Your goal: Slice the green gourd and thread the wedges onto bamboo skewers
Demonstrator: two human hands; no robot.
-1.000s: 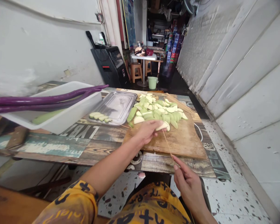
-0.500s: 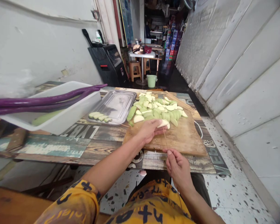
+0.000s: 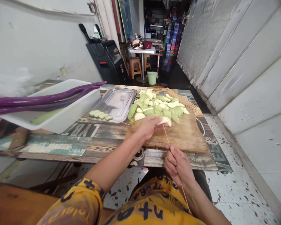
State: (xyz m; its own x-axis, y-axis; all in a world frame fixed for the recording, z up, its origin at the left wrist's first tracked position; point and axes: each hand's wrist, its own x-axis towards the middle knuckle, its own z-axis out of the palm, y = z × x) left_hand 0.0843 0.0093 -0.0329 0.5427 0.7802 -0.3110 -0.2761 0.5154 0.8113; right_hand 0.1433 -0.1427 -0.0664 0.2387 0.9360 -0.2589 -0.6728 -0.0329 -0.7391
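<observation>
My left hand (image 3: 152, 125) is closed on a pale, green-skinned vegetable slice (image 3: 164, 120) above the cutting board's near half. A thin wooden skewer (image 3: 166, 135) runs from that slice down to my right hand (image 3: 179, 164), whose fingers pinch it. The skewer's tail reaches past my right wrist toward my shirt. Whether the tip is inside the slice is hidden by the left fingers. Many similar cut slices (image 3: 158, 106) are heaped on the wooden cutting board (image 3: 184, 134). A metal tray (image 3: 118, 101) to the left bears a row of slices on a skewer (image 3: 100, 115).
At the left, a white plastic bin (image 3: 61, 120) holds long purple eggplants (image 3: 37, 100) and a green vegetable (image 3: 48, 116). Bare skewers (image 3: 182, 98) lie behind the board's right side. Beyond the table are a green bucket (image 3: 152, 78) and a small white table (image 3: 141, 51).
My right hand has shifted slightly, and more of the skewer's tail shows below it. The left hand stays on the slice. The view has tilted a little.
</observation>
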